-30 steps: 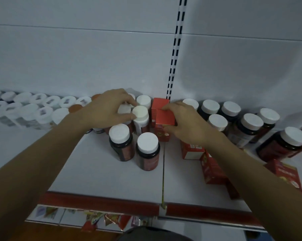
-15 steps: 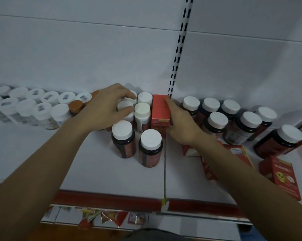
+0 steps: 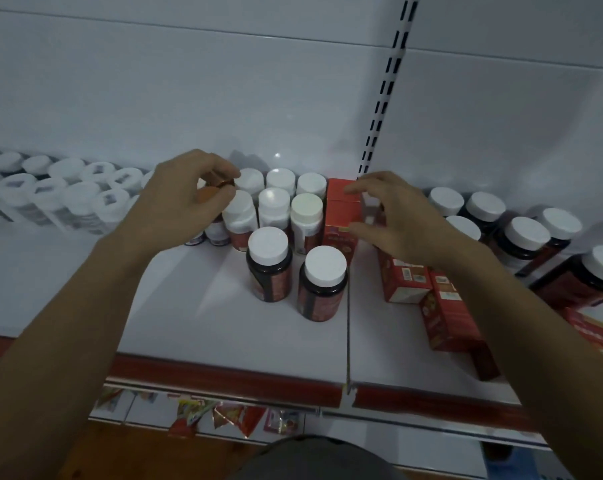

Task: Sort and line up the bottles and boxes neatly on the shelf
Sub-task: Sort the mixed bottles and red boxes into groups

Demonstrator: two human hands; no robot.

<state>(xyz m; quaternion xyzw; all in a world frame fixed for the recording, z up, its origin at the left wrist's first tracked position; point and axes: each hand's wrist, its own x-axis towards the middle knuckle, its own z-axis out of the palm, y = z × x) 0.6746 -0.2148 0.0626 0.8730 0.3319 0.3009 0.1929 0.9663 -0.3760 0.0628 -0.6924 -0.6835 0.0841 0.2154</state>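
Observation:
On the white shelf (image 3: pixel 175 317), my left hand (image 3: pixel 185 206) curls its fingers around the brown cap of a small bottle (image 3: pixel 217 183) at the left end of a cluster of white-capped bottles (image 3: pixel 274 202). My right hand (image 3: pixel 400 223) grips an upright red box (image 3: pixel 338 213) standing right of that cluster, index finger on its top and thumb at its front. A pale, blurred surface shows between those fingers. Two dark white-capped bottles (image 3: pixel 269 261) stand in front of the cluster.
Several red boxes (image 3: pixel 405 282) lie flat under my right forearm. Large dark bottles (image 3: pixel 525 240) crowd the back right. Rows of white bottles (image 3: pixel 68 195) run along the back left. The red shelf edge (image 3: pixel 224 375) is near me, with packets hanging below.
My left hand shifted left from the white-capped bottles onto the brown-capped one. My right hand drew back slightly and now has its fingertips on the red box's top and front.

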